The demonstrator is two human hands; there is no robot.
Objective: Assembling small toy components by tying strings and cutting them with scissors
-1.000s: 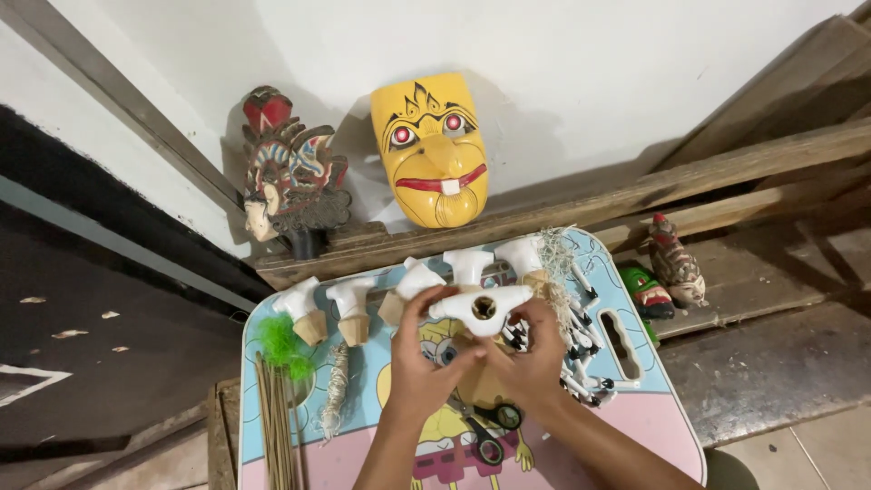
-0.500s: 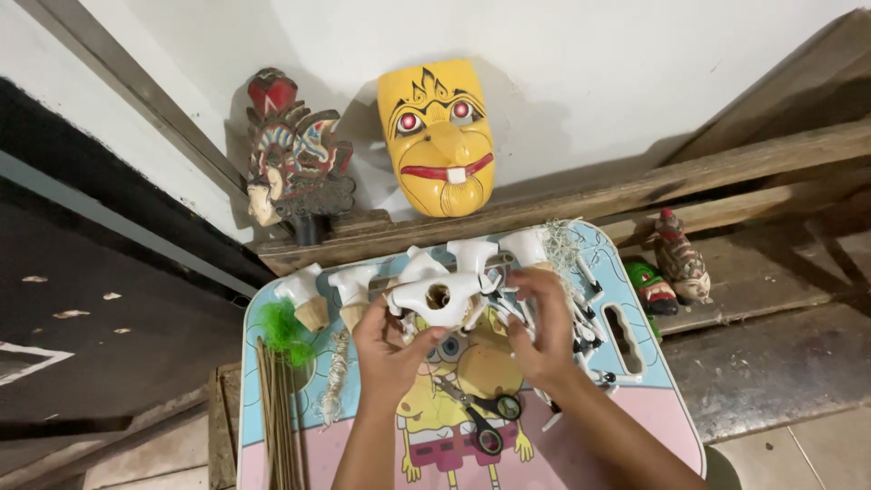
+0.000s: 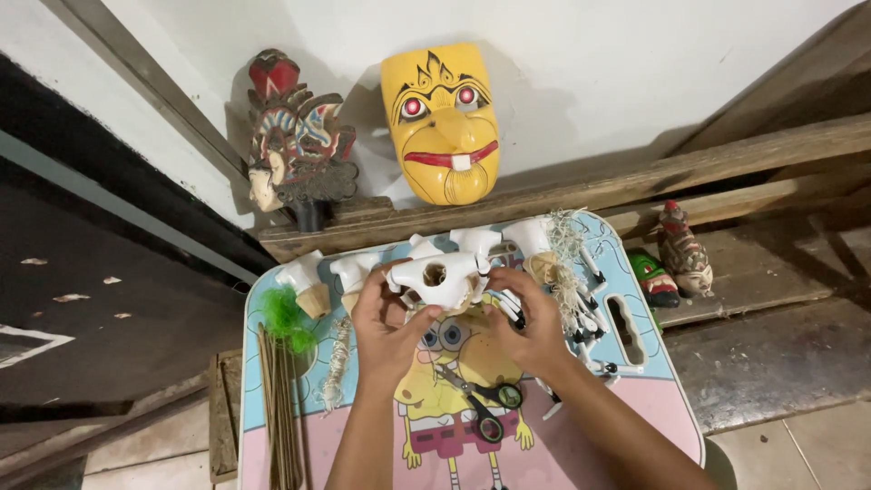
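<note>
Both my hands hold a white carved head piece (image 3: 442,278) with a round hole, above a small table (image 3: 626,426) printed with a cartoon picture. My left hand (image 3: 386,328) grips its left side and my right hand (image 3: 533,328) its right side. Behind it stand similar white pieces on wooden bases (image 3: 307,283) in a row. Black scissors (image 3: 485,408) lie on the table just below my hands. Small black-and-white parts (image 3: 581,313) lie by my right hand.
A yellow painted mask (image 3: 441,122) and a dark ornate carved head (image 3: 292,145) lean on the white wall. Thin sticks (image 3: 277,417) and green fluff (image 3: 286,318) lie at the table's left. Two small painted figures (image 3: 682,254) sit on wooden planks to the right.
My hands carried the white piece a little toward the row of pieces and turned it. The view moved closer and lower toward the table.
</note>
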